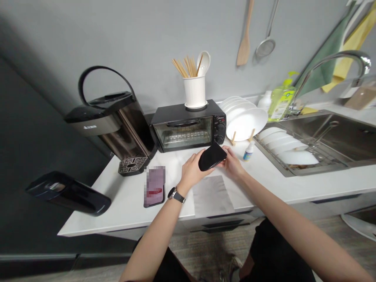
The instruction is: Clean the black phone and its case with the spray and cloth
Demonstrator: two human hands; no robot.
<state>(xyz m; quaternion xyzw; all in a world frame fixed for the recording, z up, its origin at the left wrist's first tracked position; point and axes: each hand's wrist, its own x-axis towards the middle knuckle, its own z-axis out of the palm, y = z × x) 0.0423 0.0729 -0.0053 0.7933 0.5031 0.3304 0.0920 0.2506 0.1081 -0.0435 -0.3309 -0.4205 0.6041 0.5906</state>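
Note:
Above the white counter, a black smartphone [212,157] with a dark screen is held tilted between both hands. My left hand [192,169], with a watch on its wrist, grips the phone's left end. Closed on the right end is my right hand [232,163], its fingertips partly hidden behind the phone. Beneath them a grey cloth [213,196] lies flat near the counter's front edge. A second phone [155,186], its picture blurred into blocks, rests left of my left hand. Just right of my right hand stands a small white bottle [248,152] with a blue label.
Behind the hands is a black toaster oven [188,129] bearing a white utensil holder [195,91]. A water dispenser [123,125] and dark tumbler [70,194] stand left. Plates [248,119] in a rack, a soap bottle [282,100] and a sink [349,129] with bowls are right.

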